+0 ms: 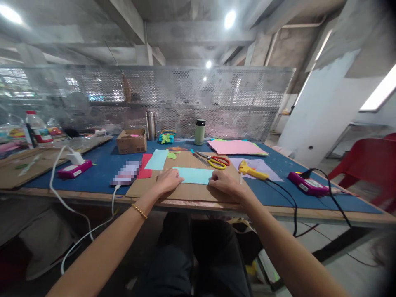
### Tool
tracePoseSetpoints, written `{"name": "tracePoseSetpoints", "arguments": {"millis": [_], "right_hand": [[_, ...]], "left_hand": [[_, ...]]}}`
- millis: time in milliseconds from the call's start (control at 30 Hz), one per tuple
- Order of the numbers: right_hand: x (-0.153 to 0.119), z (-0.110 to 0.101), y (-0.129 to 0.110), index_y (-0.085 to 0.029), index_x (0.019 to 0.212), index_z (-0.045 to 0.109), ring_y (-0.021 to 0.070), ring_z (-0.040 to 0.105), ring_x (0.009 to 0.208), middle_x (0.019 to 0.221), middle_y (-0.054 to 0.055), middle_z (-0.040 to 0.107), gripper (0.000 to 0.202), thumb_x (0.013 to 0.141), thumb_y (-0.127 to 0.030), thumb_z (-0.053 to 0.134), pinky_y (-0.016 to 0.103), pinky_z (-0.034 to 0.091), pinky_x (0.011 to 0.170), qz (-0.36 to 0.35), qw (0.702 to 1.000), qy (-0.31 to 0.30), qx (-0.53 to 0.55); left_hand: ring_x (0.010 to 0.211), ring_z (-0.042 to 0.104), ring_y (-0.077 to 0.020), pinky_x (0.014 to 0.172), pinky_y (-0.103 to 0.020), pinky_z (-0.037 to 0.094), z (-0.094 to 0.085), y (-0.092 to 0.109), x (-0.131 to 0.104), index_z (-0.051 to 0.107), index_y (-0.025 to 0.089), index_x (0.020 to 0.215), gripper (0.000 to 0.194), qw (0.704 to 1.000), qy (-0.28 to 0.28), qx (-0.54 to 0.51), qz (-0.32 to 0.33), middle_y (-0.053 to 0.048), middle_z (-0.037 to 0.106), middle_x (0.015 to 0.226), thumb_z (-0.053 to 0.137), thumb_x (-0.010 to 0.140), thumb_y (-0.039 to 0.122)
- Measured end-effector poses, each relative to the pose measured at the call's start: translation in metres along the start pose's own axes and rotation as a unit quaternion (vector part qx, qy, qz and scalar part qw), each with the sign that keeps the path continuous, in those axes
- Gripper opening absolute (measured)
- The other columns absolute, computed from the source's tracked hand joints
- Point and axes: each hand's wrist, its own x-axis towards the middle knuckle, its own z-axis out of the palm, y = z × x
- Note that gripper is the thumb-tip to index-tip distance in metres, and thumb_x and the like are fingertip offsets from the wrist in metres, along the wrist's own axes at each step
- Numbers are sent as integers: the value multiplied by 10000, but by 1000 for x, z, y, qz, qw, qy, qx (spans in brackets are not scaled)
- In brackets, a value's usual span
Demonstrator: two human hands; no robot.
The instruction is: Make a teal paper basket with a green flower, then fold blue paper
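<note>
A light blue paper strip [197, 176] lies crosswise on a brown cardboard sheet [185, 194] at the table's front. My left hand [168, 181] has its fingers curled on the strip's left end. Opposite it, my right hand [225, 184] closes on the right end, thumb and fingers bunched together. Just beyond the strip rest scissors with yellow handles [217, 164] and a red-handled pair [223, 159]. Another light blue sheet [156, 159] partly covers red paper [145, 167] beyond my left hand. Green paper scraps [173, 154] lie close by.
A yellow glue gun [253, 170] lies on lilac paper [272, 171], its cord hanging over the edge. Farther back stand a cardboard box [131, 141], a steel flask [150, 126], a green bottle [200, 133] and stacked pink paper [236, 147]. Purple power strips [74, 169] flank the workspace.
</note>
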Motion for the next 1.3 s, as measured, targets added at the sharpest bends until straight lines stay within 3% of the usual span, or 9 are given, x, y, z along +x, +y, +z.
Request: {"name": "tracePoseSetpoints", "arguments": {"millis": [567,833,967,1067,1167,1300], "right_hand": [[2,8,16,-202,791,697,172,628,772,812,21,725,75,824,-266,677,278,429,674,-34,997,27,61],[1,11,17,-204,821,683,182,635,781,828,28,717,52,830,-254,671,281,434,665,-36,997,35,65],[0,12,19,-200,832,679,179,633,806,858,34,715,50,846,-224,638,276,433,681,-42,997,36,62],[1,13,20,-201,835,680,171,626,795,852,27,713,45,844,-222,641,267,430,682,-45,997,36,60],[4,15,22,-201,832,681,161,618,765,823,16,706,44,838,-227,646,259,425,671,-46,997,38,58],[5,17,24,-197,826,684,158,614,745,802,11,701,50,832,-233,651,260,420,665,-51,996,43,56]], "left_hand": [[988,697,-278,793,-342,459,-2,0,2,667,201,879,226,1000,-11,20,16,-96,758,995,557,922,394],[1058,662,-307,910,-423,436,-3,7,-8,649,191,986,200,999,13,42,28,-104,737,1039,567,954,371],[1136,600,-327,960,-465,398,-2,16,-17,644,171,1085,169,987,74,113,84,-154,681,1139,572,965,265],[1105,594,-316,919,-441,413,1,23,-19,649,165,1148,244,956,136,204,164,-176,651,1129,481,977,119],[1029,622,-287,888,-410,430,5,26,-18,615,214,1305,387,935,123,235,237,-166,647,1117,406,1004,92],[961,646,-245,840,-349,445,4,28,-20,375,429,1546,596,921,79,237,298,-119,642,1123,379,1035,124]]}}
